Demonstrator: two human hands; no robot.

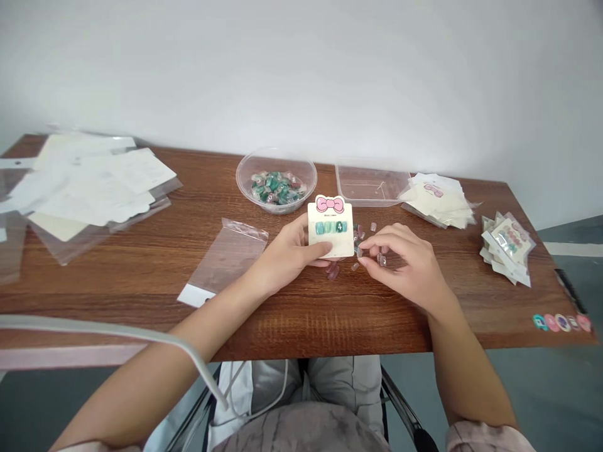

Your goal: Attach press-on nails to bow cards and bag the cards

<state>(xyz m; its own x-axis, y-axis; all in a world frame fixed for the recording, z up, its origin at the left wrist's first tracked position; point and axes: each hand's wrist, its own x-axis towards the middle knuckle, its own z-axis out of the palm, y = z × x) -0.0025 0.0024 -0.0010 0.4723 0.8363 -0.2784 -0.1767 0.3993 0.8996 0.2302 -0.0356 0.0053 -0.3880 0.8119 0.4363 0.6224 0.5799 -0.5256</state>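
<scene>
While your left hand (293, 253) grips the lower left side of a cream display card (330, 246), thumb across the front just under the nails, your right hand (400, 269) is curled and narrow just beside the card's right edge. Its fingertips (363, 250) are bunched at a little cluster of loose press-on nails (358, 241). Honestly can't tell from this angle if you've got one pinched or are only touching it. The card is held up off the table at a tilt, with a pink bow on top and a row of teal and green nails across the middle.

More of the loose nails, pinkish and clear-looking, are scattered around both your hands on the wooden table (141, 307). Straight ahead you've got a clear plastic bowl (245, 169) holding a heap of teal and pink pieces (276, 187), with a clear rectangular tray (372, 186) next to it. Right of that sits a stack of bow cards (440, 202), then a pile of bagged card packs (507, 248) further out. An open resealable bag (226, 260) lies flat by your left wrist, a messy heap of papers and plastic bags (89, 188) covers the far left, and a grey cable (141, 331) hangs across your left arm.
</scene>
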